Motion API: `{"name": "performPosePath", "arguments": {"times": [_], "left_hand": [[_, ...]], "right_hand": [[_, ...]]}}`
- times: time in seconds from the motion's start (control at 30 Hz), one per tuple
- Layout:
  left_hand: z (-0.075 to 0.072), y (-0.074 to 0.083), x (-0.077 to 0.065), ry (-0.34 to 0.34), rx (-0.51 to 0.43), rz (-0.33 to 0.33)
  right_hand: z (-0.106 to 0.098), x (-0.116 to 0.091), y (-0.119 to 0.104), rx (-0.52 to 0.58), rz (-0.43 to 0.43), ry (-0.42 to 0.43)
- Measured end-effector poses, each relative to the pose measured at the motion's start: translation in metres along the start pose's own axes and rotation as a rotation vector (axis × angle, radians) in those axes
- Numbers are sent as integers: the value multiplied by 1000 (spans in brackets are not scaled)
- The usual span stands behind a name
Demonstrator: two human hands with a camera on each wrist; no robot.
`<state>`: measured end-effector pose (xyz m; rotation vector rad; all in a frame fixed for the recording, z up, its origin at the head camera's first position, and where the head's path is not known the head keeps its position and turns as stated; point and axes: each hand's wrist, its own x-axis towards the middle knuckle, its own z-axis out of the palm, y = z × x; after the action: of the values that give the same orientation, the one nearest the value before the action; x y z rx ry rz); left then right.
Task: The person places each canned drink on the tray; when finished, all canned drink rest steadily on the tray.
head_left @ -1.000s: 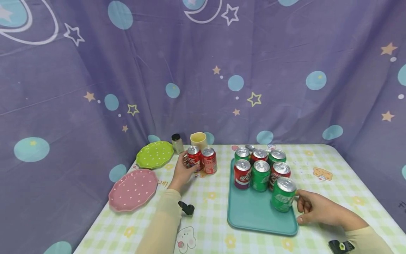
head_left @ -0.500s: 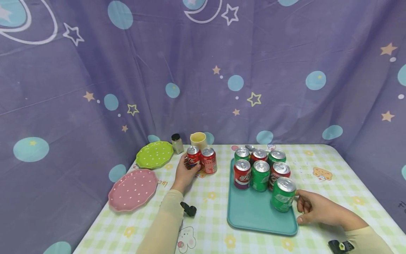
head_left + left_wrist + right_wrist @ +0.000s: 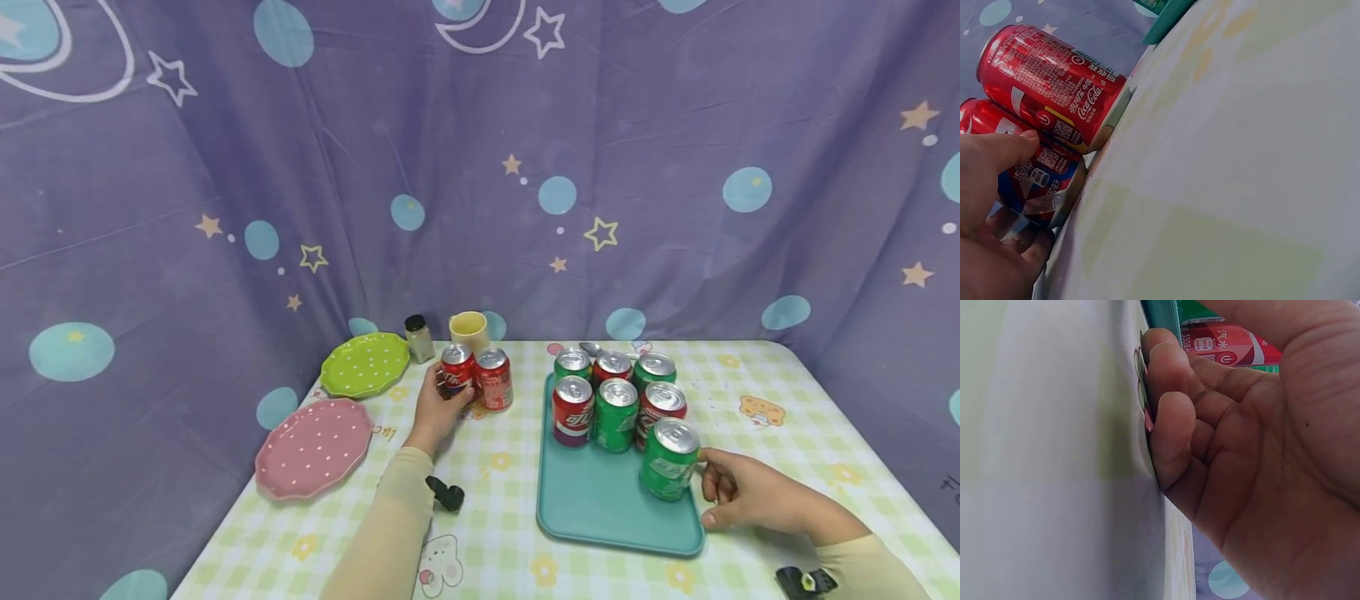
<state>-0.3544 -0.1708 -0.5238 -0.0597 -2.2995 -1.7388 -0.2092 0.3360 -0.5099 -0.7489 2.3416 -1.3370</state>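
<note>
My left hand grips a red and blue soda can, its thumb on the near side; the fingers behind are partly hidden. Right beside it stands a red Coca-Cola can; in the left wrist view the cans stand side by side. My right hand rests at the right edge of a teal tray, fingers loosely curled, index fingertip close to a green soda can. In the right wrist view its fingers lie against the tablecloth and hold nothing. Several red and green cans stand upright towards the tray's back.
At the left lie a pink dotted plate and a green dotted plate. A black-lidded jar and a yellow mug stand behind the left hand. A spoon lies behind the tray. A purple curtain closes off the back.
My left hand has shifted slightly to the right around the red and blue can, its fingers closing round it. The right hand and the cans on the tray have stayed put.
</note>
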Motion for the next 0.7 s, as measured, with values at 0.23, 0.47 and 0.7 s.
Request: {"name": "performPosePath", "arguments": {"times": [0.23, 0.47, 0.7], "left_hand": [[1, 1, -1, 9, -5, 4], [-3, 3, 0, 50, -29, 4], [-27, 25, 6, 104, -56, 62]], "right_hand": [[1, 1, -2, -4, 13, 5], [1, 0, 0, -7, 14, 4], [0, 0, -2, -9, -1, 5]]}}
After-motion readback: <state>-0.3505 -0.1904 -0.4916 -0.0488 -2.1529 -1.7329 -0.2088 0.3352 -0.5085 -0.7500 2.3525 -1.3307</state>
